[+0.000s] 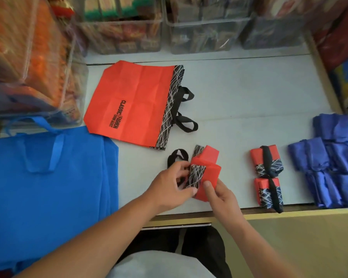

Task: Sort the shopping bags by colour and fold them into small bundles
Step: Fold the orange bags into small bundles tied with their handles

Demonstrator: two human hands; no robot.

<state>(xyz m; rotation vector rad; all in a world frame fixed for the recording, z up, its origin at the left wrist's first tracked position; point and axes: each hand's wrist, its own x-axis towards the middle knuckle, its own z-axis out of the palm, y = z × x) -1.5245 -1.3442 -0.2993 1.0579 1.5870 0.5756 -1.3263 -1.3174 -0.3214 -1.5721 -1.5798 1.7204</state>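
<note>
A person's two hands work a half-folded red non-woven shopping bag with a black-and-white scribble band (208,173) on a pale tabletop (239,93). It sits just on the near side of a flat red shopping bag printed "CLASSIC FASHION" (133,103).

The left hand (169,187) curls thumb and fingers around the folded bag's patterned edge. The right hand (221,195) pinches its red panel, thumb on top. The folded bag's long axis runs away from the person toward the flat red bag, leaning slightly right, with its band turned left. One black handle loop (178,155) trails free to its left.

The flat red bag lies with its opening and black handles pointing right and its base pointing left.

Right of the flat red bag and nearer the tabletop's edge, two finished red bundles bound with black straps (266,163) lie one behind the other. Farther right is a cluster of shiny dark-blue fabric bundles (329,163). Left of the flat red bag, just beside its near corner, spreads a large bright-blue non-woven bag (48,187). Clear plastic bins of packaged goods (121,27) crowd the tabletop beyond it.
</note>
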